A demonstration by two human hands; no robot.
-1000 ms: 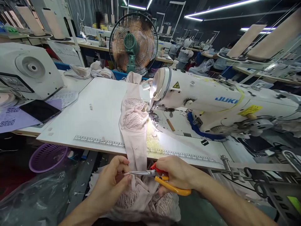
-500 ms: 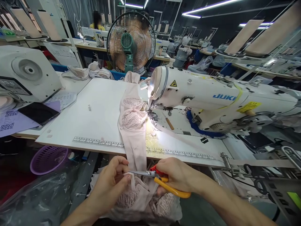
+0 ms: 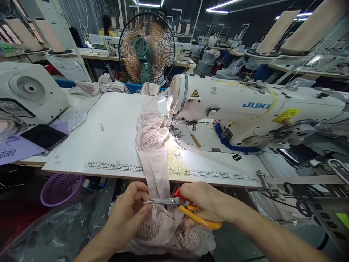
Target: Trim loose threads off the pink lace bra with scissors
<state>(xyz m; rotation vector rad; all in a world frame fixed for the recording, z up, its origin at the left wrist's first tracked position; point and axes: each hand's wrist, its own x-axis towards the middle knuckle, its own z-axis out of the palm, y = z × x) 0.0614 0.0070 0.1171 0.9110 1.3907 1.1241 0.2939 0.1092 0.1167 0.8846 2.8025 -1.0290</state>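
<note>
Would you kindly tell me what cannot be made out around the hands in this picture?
Head view only.
- What the scissors in the right hand cut: too small, screened by the left hand on the pink garment.
- Sewing machine needle: lost in lamp glare.
- Purple basket: partly hidden under the table edge.

Dim factory hall, dark ceiling, white strip lights [image 3: 218, 6] overhead. Long white worktable [image 3: 114, 127], printed ruler [image 3: 114, 166] along front edge. Black-caged green standing fan [image 3: 147, 47] behind far edge. Rows of sewing benches [image 3: 92, 54] beyond. Purple plastic basket [image 3: 60, 183] under front left corner.
</note>
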